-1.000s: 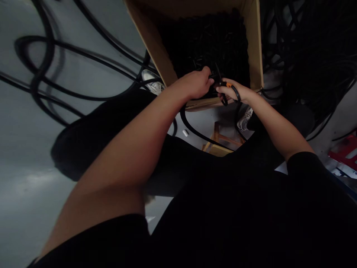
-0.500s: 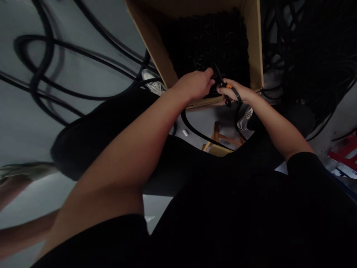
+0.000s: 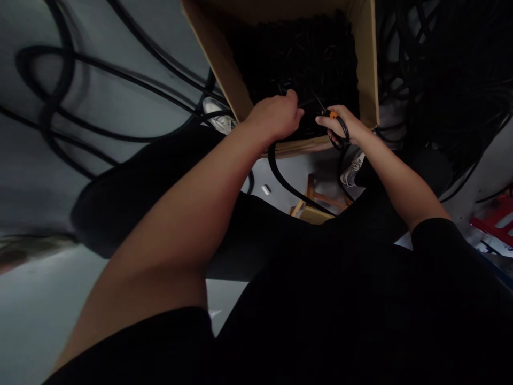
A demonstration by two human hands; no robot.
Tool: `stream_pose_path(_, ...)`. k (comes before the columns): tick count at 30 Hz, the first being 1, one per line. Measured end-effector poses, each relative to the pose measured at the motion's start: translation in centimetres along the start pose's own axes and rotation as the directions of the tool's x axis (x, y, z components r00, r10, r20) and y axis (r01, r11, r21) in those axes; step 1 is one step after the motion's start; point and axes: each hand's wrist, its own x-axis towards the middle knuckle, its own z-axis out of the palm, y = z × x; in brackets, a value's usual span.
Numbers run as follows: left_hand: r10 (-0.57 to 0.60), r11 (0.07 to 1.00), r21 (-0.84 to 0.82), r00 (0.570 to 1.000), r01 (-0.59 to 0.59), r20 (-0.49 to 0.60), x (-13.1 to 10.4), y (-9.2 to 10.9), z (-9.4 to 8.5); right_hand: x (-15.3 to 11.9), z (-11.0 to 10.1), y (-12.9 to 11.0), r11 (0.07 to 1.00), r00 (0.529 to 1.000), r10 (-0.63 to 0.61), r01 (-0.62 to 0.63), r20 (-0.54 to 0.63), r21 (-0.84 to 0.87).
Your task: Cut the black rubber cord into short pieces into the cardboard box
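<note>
My left hand (image 3: 276, 115) is closed over the near edge of the cardboard box. It grips a black rubber tube (image 3: 282, 179) that curves down from the palm toward my lap; its end is hard to make out against the dark contents. My right hand (image 3: 340, 123) holds scissors (image 3: 342, 128) with black loop handles and an orange part near the pivot. Their thin blades point up and left, a short gap away from my left fingers. Below both hands, the cardboard box (image 3: 368, 80) contains many short black tube pieces (image 3: 304, 48).
Long black tubes (image 3: 120, 75) loop over the grey floor at left. A dark heap of tubing (image 3: 452, 80) lies right of the box. Beneath me are a wooden stool (image 3: 316, 215) and a small white object (image 3: 266, 190). A red item (image 3: 497, 219) stands at far right.
My hands have moved apart, the left one leftward with the tube and the right one slightly rightward with the scissors. Another person's arm at lower left has mostly left the view.
</note>
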Motion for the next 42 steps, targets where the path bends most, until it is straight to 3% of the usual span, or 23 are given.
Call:
stream_pose_path(4, -0.017, 0.999, -0.032, 1.000, 0.016, -0.005, 0.3, -0.5, 0.3, -0.4, -0.4, -0.4, 0.998, 0.998, 0.030, -0.032, -0.046, -0.051)
stream_pose_path(10, -0.007, 1.000, 0.010, 1.000, 0.007, -0.011, 0.6, -0.7, 0.7, -0.5, -0.4, -0.1, 0.998, 1.000, 0.020, -0.021, -0.013, -0.066)
stream_pose_path(19, -0.077, 0.995, 0.064, 0.993, 0.071, 0.087, -0.5, 0.2, -0.9, -0.8, 0.1, -0.1, 0.998, 0.996, 0.042, -0.045, 0.080, 0.034)
stream_pose_path(25, 0.021, 1.000, -0.014, 1.000, -0.021, -0.002, 0.3, -0.5, 0.2, -0.7, 1.0, -0.4, 0.994, 0.989, -0.064, 0.053, 0.130, 0.092)
stream_pose_path(29, 0.053, 0.998, -0.017, 0.998, -0.053, 0.016, 0.7, -0.7, 0.5, -0.4, 0.8, 0.3, 0.986, 0.977, -0.138, 0.121, 0.161, 0.113)
stream_pose_path(42, 0.088, 0.996, 0.005, 0.996, -0.088, 0.025, 0.2, -0.2, 0.5, 0.2, 0.8, 1.4, 0.990, 0.983, -0.137, 0.130, 0.124, 0.061)
